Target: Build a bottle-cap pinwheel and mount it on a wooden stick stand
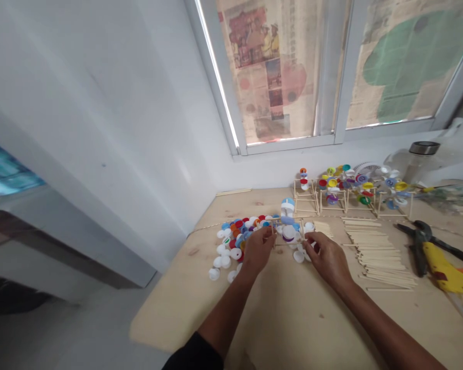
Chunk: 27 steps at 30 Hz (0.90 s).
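Between my two hands is a small stick frame with a wheel of bottle caps (288, 234) in white, blue and purple. My left hand (259, 249) pinches the left side of the frame with thumb and fingers. On the right side, the fingertips of my right hand (327, 257) close on the frame's upright stick. A pile of coloured bottle caps (237, 224) lies beside and behind my left hand. Some white caps (299, 255) sit under the frame, near my right fingertips. Wooden sticks (374, 252) lie in rows to the right of my right hand.
Several stick frames with bottle-cap wheels (332, 198) stand along the back of the wooden table (293, 318). At the right lie black-handled pliers (420, 246) and a yellow glue gun (447, 270). A lidded clear bottle (424, 149) stands behind. A string crosses the tabletop; the left edge drops to the floor.
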Each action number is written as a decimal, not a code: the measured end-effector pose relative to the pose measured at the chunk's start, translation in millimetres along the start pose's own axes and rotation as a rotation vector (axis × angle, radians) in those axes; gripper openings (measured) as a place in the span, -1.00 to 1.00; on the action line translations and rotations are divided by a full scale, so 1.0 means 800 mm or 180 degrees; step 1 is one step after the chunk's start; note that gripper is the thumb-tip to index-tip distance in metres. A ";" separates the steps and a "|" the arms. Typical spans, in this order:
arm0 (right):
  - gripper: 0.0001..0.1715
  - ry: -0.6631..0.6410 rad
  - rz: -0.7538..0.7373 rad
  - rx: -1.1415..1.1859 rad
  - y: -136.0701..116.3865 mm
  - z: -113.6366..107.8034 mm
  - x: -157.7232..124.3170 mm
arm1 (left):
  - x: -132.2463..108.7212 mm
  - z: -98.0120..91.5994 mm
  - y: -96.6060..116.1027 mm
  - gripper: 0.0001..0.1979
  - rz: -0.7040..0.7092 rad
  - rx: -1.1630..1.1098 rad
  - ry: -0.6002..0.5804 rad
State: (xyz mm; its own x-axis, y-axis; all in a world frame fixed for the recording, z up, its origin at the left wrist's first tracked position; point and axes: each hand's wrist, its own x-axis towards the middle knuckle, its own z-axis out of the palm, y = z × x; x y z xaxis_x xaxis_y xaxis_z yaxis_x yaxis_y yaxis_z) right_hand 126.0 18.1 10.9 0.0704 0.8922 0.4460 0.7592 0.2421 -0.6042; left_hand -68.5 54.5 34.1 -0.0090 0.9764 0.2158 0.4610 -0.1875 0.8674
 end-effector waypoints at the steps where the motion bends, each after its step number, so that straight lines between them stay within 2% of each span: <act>1: -0.71 0.0009 0.0006 0.0011 0.000 0.001 0.000 | 0.001 0.000 -0.001 -0.89 0.0010 -0.0028 -0.0050; 4: -0.70 0.0039 0.0023 0.0038 0.001 0.002 0.001 | 0.005 0.000 -0.004 -0.87 0.0024 -0.0130 -0.0191; 11: -0.68 0.0045 0.0007 0.0083 0.002 0.003 -0.002 | 0.009 -0.002 -0.006 -0.89 -0.0067 -0.0321 -0.0266; 18: -0.67 -0.0003 -0.0053 0.0102 0.005 0.005 -0.023 | 0.008 -0.007 -0.005 -0.89 -0.0230 -0.0498 -0.0322; 23: -0.69 -0.0085 -0.0480 0.0013 0.001 0.017 -0.050 | 0.011 -0.018 -0.005 -0.90 -0.0263 -0.0516 -0.0313; 27: -0.70 0.0036 -0.0748 -0.0040 -0.004 0.024 -0.061 | 0.014 -0.025 -0.006 -0.88 -0.0309 -0.0490 -0.0320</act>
State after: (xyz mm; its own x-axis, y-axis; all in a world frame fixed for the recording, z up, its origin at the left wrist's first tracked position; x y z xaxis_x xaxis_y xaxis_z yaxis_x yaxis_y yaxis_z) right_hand 107.4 -19.3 -21.5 -0.1020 0.8076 0.5809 0.7635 0.4379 -0.4747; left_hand -89.0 64.4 41.3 0.0454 0.9950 0.0886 0.3211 -0.0985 0.9419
